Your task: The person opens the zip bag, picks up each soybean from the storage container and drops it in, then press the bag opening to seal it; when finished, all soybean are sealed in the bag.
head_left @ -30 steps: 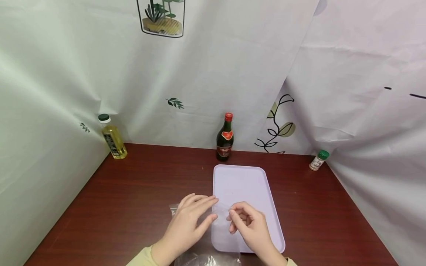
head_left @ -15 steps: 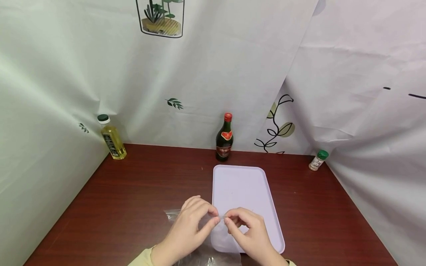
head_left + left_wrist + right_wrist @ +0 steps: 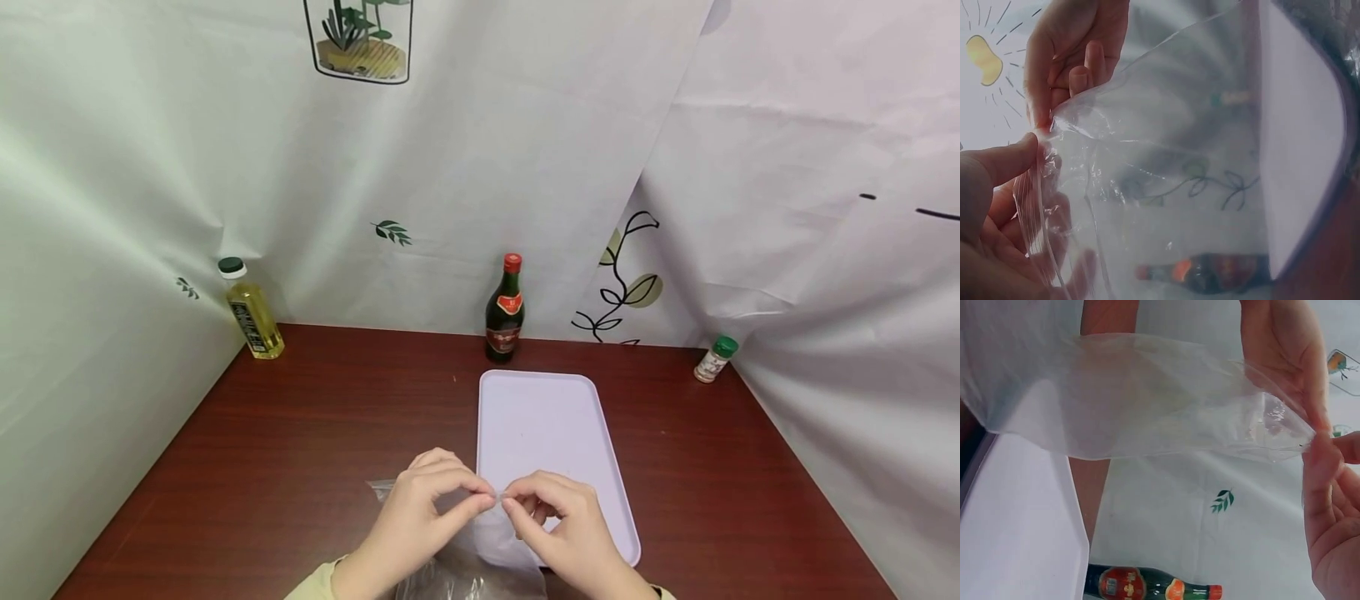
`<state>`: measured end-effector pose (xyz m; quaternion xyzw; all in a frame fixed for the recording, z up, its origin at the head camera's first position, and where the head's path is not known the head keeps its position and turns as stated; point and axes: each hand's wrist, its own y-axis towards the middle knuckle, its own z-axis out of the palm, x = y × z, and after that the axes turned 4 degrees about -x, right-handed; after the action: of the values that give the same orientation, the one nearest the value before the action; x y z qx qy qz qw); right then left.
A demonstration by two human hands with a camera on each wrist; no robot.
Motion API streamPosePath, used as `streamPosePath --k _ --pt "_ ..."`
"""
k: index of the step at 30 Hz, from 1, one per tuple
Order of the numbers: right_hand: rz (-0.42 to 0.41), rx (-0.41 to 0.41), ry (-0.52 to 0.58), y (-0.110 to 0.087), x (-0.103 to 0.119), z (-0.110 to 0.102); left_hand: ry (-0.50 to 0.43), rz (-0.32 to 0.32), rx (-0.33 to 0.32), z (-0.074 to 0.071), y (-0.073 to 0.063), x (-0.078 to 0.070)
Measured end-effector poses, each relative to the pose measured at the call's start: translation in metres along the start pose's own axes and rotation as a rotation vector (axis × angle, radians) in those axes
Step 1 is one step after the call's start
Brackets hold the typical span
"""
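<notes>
A clear zip-top plastic bag (image 3: 1166, 144) hangs down from both hands, its ridged zip edge along the top. My left hand (image 3: 420, 504) pinches that edge between thumb and forefinger. Right beside it, my right hand (image 3: 558, 521) pinches the bag's corner, the two sets of fingertips nearly meeting. In the right wrist view the bag (image 3: 1166, 400) looks flat and slack, with nothing showing inside. A pale lilac tray (image 3: 536, 417) lies on the table behind and below the hands; the right hand overlaps its near part in the head view.
On the dark red wooden table (image 3: 337, 400), a dark green bottle with a red cap (image 3: 505, 312) stands behind the tray. A bottle of yellow oil (image 3: 255, 317) is at the back left, a small green-capped shaker (image 3: 715, 360) at the back right. White printed cloth (image 3: 450, 167) surrounds the table.
My left hand's fingers, spread a second ago, have closed into a pinch on the bag's edge. Both hands' fingertips have come together and sunk slightly; the bag's far corner has shifted left.
</notes>
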<state>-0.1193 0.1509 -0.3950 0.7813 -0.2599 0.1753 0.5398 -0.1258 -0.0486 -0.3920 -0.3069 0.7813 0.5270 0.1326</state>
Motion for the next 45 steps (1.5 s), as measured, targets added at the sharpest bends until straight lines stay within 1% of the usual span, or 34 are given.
streamPosePath --k 3,5,9,14,17,22,25,27,30,33,36,40,45 --pt "0.060 0.029 0.055 -0.0002 0.0016 0.0002 -0.014 0.005 0.005 -0.0023 0.0004 0.0001" --pt "0.073 0.035 0.076 -0.0005 0.0011 0.0008 -0.010 0.000 0.011 -0.0032 0.0007 -0.0004" --pt "0.066 0.042 0.086 0.0001 0.0004 0.0010 0.012 0.005 0.009 -0.0027 0.0003 -0.0003" --pt "0.039 0.061 0.060 0.0027 0.0010 0.0001 0.038 0.012 0.000 -0.0007 -0.0010 0.0003" --pt "0.013 0.067 0.057 0.0037 0.0008 -0.0007 0.016 -0.013 0.007 -0.0006 -0.0016 0.0004" --pt "0.015 0.058 0.077 0.0017 -0.0006 -0.0002 -0.018 -0.071 0.015 -0.0013 -0.0026 0.0002" --pt "0.019 0.050 0.082 -0.0008 -0.0013 0.0004 -0.003 -0.083 0.017 -0.0013 -0.0028 -0.0003" --pt "0.036 0.049 0.080 -0.0019 -0.0008 0.0005 0.016 -0.083 0.022 -0.0012 -0.0027 -0.0007" --pt "0.070 0.052 0.073 -0.0024 0.0006 0.0002 0.047 -0.076 0.033 -0.0010 -0.0022 -0.0017" --pt "0.073 0.063 0.065 -0.0024 0.0012 -0.0002 0.077 -0.059 0.041 -0.0006 -0.0020 -0.0023" --pt "0.035 0.072 0.048 -0.0020 0.0001 -0.0008 0.099 -0.032 0.037 0.0002 -0.0022 -0.0024" --pt "0.001 0.075 0.026 -0.0015 -0.0012 -0.0010 0.099 0.010 0.021 0.0023 -0.0024 -0.0017" --pt "-0.004 0.065 -0.016 -0.0017 -0.0009 -0.0004 0.106 0.030 0.004 0.0047 -0.0025 -0.0010"
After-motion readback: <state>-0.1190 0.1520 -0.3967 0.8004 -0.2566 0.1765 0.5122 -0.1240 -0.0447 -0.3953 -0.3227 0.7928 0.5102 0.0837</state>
